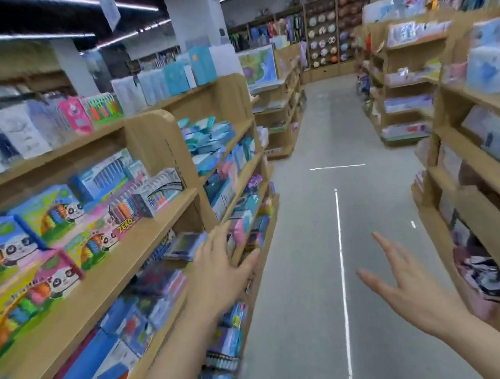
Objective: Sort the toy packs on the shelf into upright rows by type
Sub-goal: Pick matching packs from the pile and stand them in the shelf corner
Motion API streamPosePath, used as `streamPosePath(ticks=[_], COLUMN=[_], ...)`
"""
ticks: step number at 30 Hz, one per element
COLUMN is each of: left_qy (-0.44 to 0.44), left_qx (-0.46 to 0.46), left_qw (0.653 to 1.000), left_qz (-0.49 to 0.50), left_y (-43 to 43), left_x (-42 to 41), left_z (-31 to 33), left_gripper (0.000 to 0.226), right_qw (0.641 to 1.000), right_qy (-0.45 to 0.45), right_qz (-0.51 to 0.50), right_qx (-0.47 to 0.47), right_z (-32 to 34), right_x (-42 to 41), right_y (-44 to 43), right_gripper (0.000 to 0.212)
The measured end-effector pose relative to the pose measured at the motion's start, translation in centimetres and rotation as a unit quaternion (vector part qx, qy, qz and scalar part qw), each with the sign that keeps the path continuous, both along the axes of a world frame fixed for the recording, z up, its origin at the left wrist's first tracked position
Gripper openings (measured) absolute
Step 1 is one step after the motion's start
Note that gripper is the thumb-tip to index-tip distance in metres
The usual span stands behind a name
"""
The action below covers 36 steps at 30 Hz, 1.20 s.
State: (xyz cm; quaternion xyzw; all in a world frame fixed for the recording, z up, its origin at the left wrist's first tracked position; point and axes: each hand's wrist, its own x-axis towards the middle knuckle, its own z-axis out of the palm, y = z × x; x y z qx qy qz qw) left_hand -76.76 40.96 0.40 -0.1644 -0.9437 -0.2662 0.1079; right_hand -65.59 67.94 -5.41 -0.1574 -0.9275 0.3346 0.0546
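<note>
Head view is showing us holding our left hand (218, 279) and right hand (407, 287) spread and empty in the near aisle, while the panda toy packs (57, 215) are leaning, overlapped, on the left shelf (99, 297), so we are judging the sorting barely started.

One word reads plainly: "ZERO", in slanted capitals on the front of a pink marker pack (122, 221), on the shelf up and to the left of the left hand (217, 273); just right of that pack, a grey box (157, 196) carries a short column of Chinese characters, too blurred to make out; print on the other packs is smeared beyond reading.
</note>
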Motion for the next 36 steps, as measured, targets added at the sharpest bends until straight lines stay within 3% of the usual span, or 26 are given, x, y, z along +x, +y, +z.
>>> streamPosePath(ticks=[2,6,13,17,24,29,36], left_qy=[-0.050,-0.131,-0.121,-0.080,-0.009,0.066,0.077], left_qx=[0.113,0.271,0.298,0.289,0.186,0.019,-0.133], left_qw=[0.992,0.953,0.944,0.950,0.972,0.982,0.960], left_qz=[0.016,0.045,0.066,0.088,0.145,0.177,0.235], left_y=[1.3,3.5,8.4,11.7,16.5,16.7,14.9], left_x=[-6.0,-17.9,-34.0,-42.6,-55.6,-64.3,-76.8], left_z=[1.3,3.3,4.6,4.0,4.1,4.6,4.9], left_gripper=[0.063,0.055,0.021,0.013,0.030,0.045,0.072], right_qw=[0.994,0.984,0.954,0.942,0.935,0.931,0.923], right_qy=[0.042,0.088,0.162,0.176,0.161,0.124,0.085], right_qz=[-0.021,-0.049,-0.033,0.004,0.118,0.218,0.328], right_qx=[-0.103,-0.144,-0.252,-0.288,-0.292,-0.265,-0.182], right_z=[1.0,4.1,7.0,7.8,9.9,10.9,9.0], right_x=[-5.7,-16.5,-35.8,-47.5,-66.4,-78.3,-92.0], right_y=[1.4,4.1,9.2,12.5,16.6,15.8,11.2], right_gripper=[0.088,0.077,0.039,0.042,0.018,0.019,0.056])
